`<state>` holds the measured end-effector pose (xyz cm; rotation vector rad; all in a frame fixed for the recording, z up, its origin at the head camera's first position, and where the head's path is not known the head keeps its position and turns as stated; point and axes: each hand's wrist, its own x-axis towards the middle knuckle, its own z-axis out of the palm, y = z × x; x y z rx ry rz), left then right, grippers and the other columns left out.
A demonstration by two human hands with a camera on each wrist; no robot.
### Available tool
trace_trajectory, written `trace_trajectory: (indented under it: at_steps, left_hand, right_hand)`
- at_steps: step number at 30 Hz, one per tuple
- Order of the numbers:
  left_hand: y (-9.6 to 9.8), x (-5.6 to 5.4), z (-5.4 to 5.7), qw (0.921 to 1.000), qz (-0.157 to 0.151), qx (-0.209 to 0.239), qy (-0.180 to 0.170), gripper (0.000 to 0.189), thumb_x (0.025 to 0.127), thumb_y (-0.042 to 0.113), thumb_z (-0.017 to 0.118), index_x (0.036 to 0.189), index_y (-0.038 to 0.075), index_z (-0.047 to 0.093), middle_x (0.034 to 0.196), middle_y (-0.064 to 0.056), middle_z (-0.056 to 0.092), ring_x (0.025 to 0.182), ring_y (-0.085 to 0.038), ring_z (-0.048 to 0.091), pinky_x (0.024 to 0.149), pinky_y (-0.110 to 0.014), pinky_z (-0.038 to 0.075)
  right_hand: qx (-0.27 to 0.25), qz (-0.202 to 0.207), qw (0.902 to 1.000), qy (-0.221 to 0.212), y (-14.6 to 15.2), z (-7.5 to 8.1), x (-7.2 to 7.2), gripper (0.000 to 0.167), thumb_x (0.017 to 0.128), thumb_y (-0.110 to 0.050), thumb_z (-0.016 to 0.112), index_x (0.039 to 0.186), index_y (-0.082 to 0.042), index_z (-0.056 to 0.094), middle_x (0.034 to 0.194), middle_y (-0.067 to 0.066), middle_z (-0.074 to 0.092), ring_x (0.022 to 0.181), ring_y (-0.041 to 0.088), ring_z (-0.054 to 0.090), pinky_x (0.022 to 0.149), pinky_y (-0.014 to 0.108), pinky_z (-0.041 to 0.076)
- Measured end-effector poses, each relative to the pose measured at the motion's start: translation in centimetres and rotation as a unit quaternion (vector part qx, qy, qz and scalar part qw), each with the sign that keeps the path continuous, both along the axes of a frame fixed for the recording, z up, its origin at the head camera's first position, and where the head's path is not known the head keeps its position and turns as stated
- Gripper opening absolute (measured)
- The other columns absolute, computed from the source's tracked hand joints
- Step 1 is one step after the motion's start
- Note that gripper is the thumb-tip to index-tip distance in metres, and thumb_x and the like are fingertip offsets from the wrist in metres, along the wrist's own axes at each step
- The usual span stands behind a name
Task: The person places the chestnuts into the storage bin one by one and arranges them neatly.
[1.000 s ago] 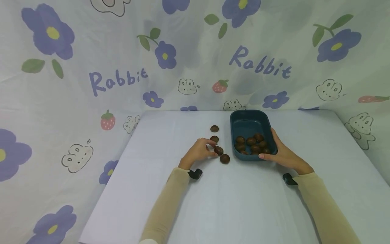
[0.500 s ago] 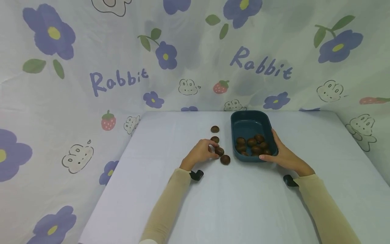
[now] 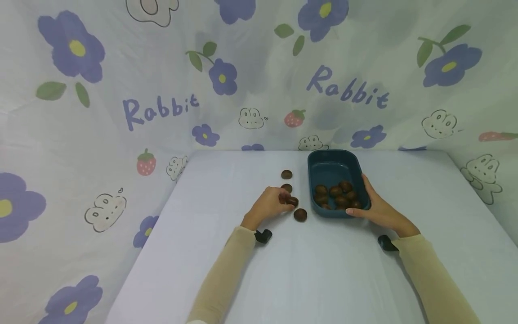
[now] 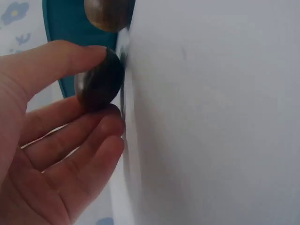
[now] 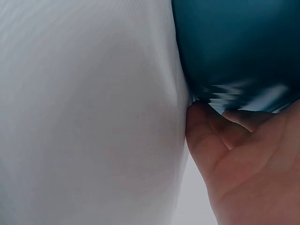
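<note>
My left hand [image 3: 269, 204] pinches a brown chestnut [image 4: 99, 82] between thumb and fingertips, close to the white tabletop. Another chestnut [image 3: 300, 215] lies just nearer to me and to the right. Behind the fingers sits a partly covered chestnut [image 3: 287, 187], and beyond it one more chestnut [image 3: 286, 174]. To their right stands a dark blue rectangular dish [image 3: 332, 170] with several chestnuts [image 3: 341, 200] gathered at its near end. My right hand [image 3: 382, 209] grips the dish's near right corner, thumb at the front and fingers along the right side; the right wrist view shows fingertips against its wall.
The white table [image 3: 323, 270] reaches back to a hanging cloth [image 3: 259, 76] printed with flowers, rabbits and strawberries. A small black device sits at the left wrist [image 3: 264, 236], and a similar black device at the right wrist [image 3: 387, 243].
My left fingers have drawn in on the chestnut, which now sits slightly apart from the near one. The right hand and the dish stay in place; the head view shifts a little.
</note>
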<state>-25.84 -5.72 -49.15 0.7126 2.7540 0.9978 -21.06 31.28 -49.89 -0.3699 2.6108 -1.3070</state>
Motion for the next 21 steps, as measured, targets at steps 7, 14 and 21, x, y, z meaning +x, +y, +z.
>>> trace_trajectory:
  at_steps: [7, 14, 21]
  left_hand:
    - [-0.6, 0.2, 0.7, 0.9984, 0.007, 0.052, 0.019, 0.024, 0.087, 0.024, 0.083, 0.106, 0.01, 0.078, 0.092, -0.001, 0.076, 0.082, -0.011, 0.066, 0.072, -0.024, 0.054]
    - [-0.8, 0.2, 1.1, 0.9932, 0.029, 0.112, 0.013, 0.033, 0.088, 0.02, 0.082, 0.117, 0.005, 0.077, 0.104, -0.008, 0.08, 0.096, -0.019, 0.076, 0.08, -0.025, 0.061]
    - [-0.9, 0.2, 1.1, 0.9878, 0.04, 0.149, 0.019, 0.034, 0.087, 0.016, 0.083, 0.116, 0.0, 0.076, 0.108, -0.014, 0.079, 0.102, -0.026, 0.076, 0.083, -0.027, 0.063]
  right_hand:
    - [0.02, -0.004, 0.9995, -0.022, -0.1, 0.5, 0.4, 0.127, 0.09, -0.044, 0.078, 0.16, -0.031, -0.028, 0.173, 0.01, -0.022, 0.157, 0.057, -0.001, 0.112, 0.085, 0.015]
    - [0.022, 0.0, 0.9995, -0.023, 0.0, 0.3, 0.6, 0.127, 0.09, -0.044, 0.077, 0.159, -0.034, -0.029, 0.172, 0.009, -0.024, 0.156, 0.058, -0.001, 0.111, 0.085, 0.016]
    - [0.012, 0.0, 0.9998, -0.016, -0.1, 0.2, 0.7, 0.127, 0.091, -0.042, 0.077, 0.16, -0.033, -0.028, 0.173, 0.008, -0.023, 0.156, 0.058, -0.002, 0.111, 0.086, 0.015]
